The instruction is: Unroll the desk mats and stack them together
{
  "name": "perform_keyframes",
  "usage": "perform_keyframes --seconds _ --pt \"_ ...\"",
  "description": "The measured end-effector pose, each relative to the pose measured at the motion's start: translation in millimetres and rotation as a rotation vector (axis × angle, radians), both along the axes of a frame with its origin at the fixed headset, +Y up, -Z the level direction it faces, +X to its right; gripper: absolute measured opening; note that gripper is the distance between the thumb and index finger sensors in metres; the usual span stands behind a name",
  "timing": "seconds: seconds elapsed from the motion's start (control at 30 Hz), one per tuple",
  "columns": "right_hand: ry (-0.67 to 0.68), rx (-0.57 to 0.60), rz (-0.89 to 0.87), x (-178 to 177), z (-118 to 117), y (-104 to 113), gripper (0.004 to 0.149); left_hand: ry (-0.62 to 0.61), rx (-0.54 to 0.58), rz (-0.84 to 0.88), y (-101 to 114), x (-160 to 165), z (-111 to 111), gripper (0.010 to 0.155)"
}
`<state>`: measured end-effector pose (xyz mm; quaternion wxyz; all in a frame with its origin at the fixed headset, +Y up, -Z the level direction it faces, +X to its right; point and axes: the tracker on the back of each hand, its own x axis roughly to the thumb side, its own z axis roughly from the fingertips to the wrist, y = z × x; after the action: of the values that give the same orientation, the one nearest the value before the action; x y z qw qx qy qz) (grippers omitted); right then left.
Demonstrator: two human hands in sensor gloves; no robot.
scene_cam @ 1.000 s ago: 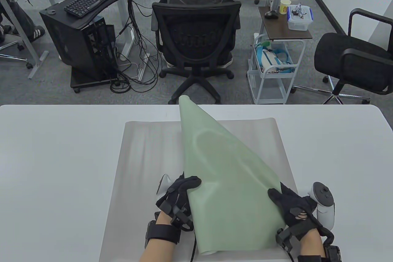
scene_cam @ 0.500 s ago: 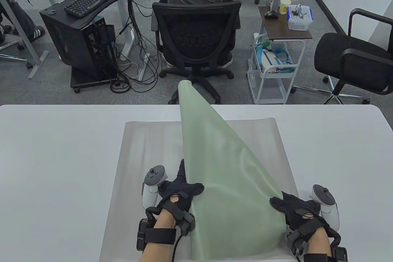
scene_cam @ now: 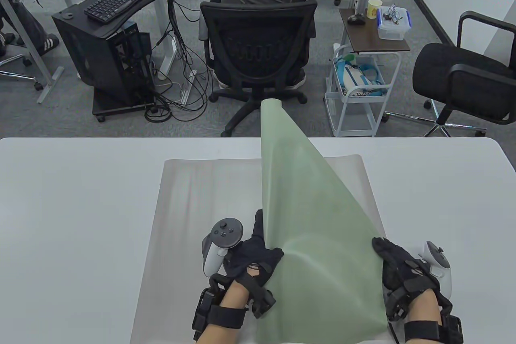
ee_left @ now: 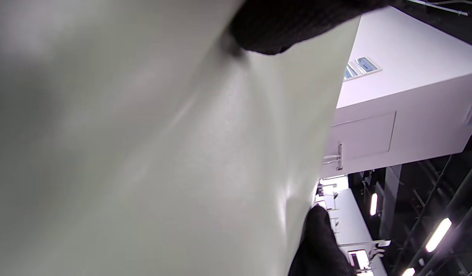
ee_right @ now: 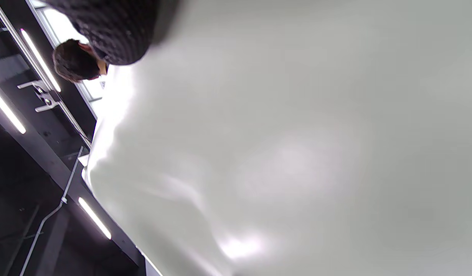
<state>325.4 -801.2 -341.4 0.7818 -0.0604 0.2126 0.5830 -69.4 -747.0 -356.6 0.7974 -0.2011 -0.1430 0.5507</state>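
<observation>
Our left hand point(scene_cam: 252, 257) pinches the green mat point(scene_cam: 310, 223) at its left edge, our right hand point(scene_cam: 393, 261) grips the right edge. It stands raised over 1 grey mat point(scene_cam: 193, 199). We risk a skewed stack if it flops unevenly.

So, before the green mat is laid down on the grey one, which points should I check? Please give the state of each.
1. Left hand grips green mat at its left edge: ok.
2. Right hand grips its right edge: ok.
3. Grey mat lies flat on the table: ok.
4. Green mat fully unrolled: not ok, it stands raised in a cone.
5. Green mat edges line up with grey mat: cannot tell.
</observation>
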Motion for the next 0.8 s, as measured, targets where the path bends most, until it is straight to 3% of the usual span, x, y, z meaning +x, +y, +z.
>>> perform_keyframes --seconds 0.1,0.4,0.57,0.67,0.8 --pt "-0.059 0.025 0.053 10.0 -12.3 16.1 0.054 0.004 0.036 -0.052 4.8 5.8 3.1 0.092" --pt "-0.320 0.169 0.290 27.0 -58.7 114.7 0.057 0.041 0.035 -0.116 5.5 13.6 4.8 0.092" --pt "-0.401 0.324 0.335 19.6 -82.4 161.0 0.075 0.055 0.011 -0.121 1.8 12.9 1.5 0.092" --pt "-0.380 0.437 0.370 13.9 -93.7 178.6 0.071 0.070 0.000 -0.121 0.0 12.5 -0.3 0.092" --pt "-0.345 0.493 0.484 2.2 -107.8 192.6 0.054 0.079 -0.026 -0.126 -2.9 12.7 -4.4 0.092"
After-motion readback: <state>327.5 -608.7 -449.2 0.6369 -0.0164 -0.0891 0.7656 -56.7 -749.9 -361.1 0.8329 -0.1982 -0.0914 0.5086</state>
